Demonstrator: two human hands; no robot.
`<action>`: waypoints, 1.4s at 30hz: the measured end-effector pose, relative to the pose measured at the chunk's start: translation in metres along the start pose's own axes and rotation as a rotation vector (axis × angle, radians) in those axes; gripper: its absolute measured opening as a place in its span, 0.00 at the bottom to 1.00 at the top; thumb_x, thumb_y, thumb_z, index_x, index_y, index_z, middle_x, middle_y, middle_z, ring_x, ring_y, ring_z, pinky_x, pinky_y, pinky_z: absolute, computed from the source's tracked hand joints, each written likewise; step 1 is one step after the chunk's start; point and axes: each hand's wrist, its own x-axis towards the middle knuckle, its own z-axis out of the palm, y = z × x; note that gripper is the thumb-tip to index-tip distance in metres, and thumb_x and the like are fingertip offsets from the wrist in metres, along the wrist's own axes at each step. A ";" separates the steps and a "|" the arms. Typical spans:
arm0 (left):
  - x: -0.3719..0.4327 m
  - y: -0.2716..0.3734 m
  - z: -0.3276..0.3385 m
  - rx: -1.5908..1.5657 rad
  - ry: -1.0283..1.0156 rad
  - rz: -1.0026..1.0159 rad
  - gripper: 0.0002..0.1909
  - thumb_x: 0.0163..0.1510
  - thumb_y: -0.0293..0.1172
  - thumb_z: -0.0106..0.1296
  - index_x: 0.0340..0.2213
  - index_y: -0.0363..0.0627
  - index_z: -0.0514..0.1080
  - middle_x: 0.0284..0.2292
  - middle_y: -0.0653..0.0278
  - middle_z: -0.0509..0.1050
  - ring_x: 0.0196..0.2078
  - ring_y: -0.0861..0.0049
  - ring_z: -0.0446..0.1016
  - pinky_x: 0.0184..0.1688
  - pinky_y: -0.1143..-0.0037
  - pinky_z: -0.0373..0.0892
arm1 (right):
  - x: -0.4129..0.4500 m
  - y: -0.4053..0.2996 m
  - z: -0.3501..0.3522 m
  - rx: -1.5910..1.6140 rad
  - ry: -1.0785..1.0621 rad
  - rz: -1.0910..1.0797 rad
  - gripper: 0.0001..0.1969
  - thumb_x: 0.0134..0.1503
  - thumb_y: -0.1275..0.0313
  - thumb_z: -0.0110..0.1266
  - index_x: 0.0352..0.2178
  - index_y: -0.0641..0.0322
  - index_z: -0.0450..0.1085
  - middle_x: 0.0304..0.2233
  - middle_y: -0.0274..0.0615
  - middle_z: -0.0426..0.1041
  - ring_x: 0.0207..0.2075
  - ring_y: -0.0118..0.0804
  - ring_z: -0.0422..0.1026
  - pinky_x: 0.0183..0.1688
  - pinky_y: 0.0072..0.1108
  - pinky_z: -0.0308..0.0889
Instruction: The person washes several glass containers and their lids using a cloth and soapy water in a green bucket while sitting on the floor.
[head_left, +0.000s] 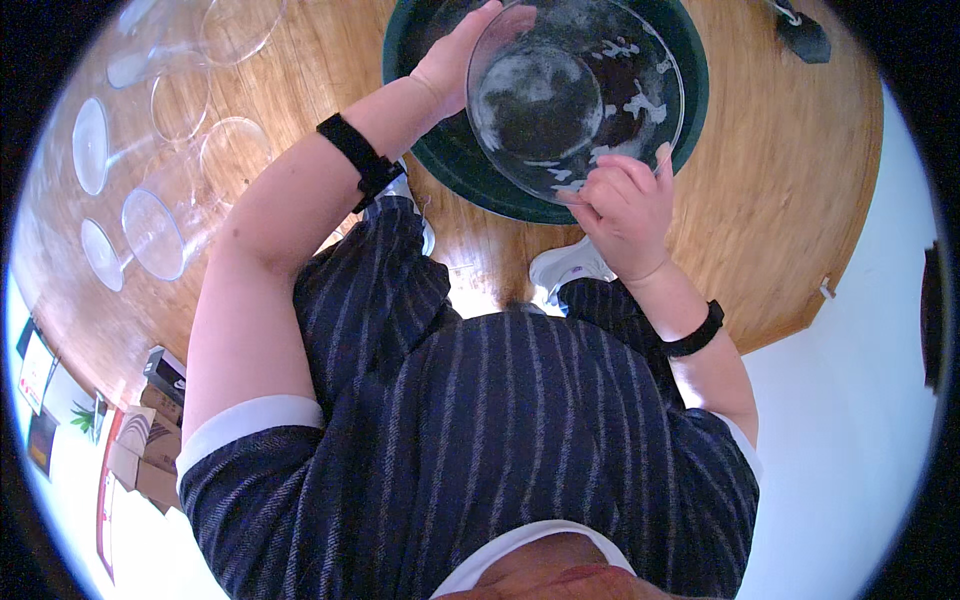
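Note:
A round, clear bowl-like vessel (540, 97) is tilted over a dark green tub (480, 196) on the wood-look floor. White patches that look like suds cling to its wall, mostly on the right. My left hand (457, 56) holds it at the upper left, and some fingers show blurred through the clear wall. At the lower right rim, my right hand (626, 202) grips the edge, with fingertips inside and the thumb side partly hidden. The tub's interior lies mostly behind the vessel.
Several clear vessels, including a tall one (154, 234), occupy the floor on the left. Cardboard boxes (154, 450) are stacked at the lower left. My white shoe (570, 262) is close to the tub. A dark object (806, 39) lies at the upper right.

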 end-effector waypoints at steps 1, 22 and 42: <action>-0.002 0.002 0.003 0.017 -0.029 0.034 0.36 0.66 0.55 0.34 0.63 0.36 0.56 0.63 0.55 0.59 0.67 0.67 0.55 0.69 0.70 0.49 | -0.005 0.000 0.004 0.000 0.000 0.008 0.14 0.40 0.66 0.71 0.22 0.49 0.68 0.27 0.27 0.72 0.43 0.35 0.73 0.61 0.51 0.51; -0.051 0.044 0.012 0.608 0.098 0.326 0.21 0.64 0.21 0.40 0.58 0.34 0.63 0.57 0.56 0.68 0.61 0.70 0.64 0.65 0.73 0.57 | 0.003 -0.011 -0.004 -0.020 -0.157 0.021 0.15 0.52 0.52 0.57 0.34 0.47 0.77 0.43 0.31 0.75 0.59 0.40 0.64 0.61 0.62 0.43; -0.071 0.031 0.029 0.777 0.079 0.470 0.19 0.65 0.28 0.43 0.55 0.36 0.67 0.48 0.58 0.75 0.52 0.75 0.70 0.56 0.76 0.65 | 0.099 0.010 0.149 -0.486 -1.014 -0.225 0.19 0.58 0.64 0.51 0.47 0.61 0.75 0.54 0.50 0.71 0.55 0.47 0.70 0.57 0.36 0.64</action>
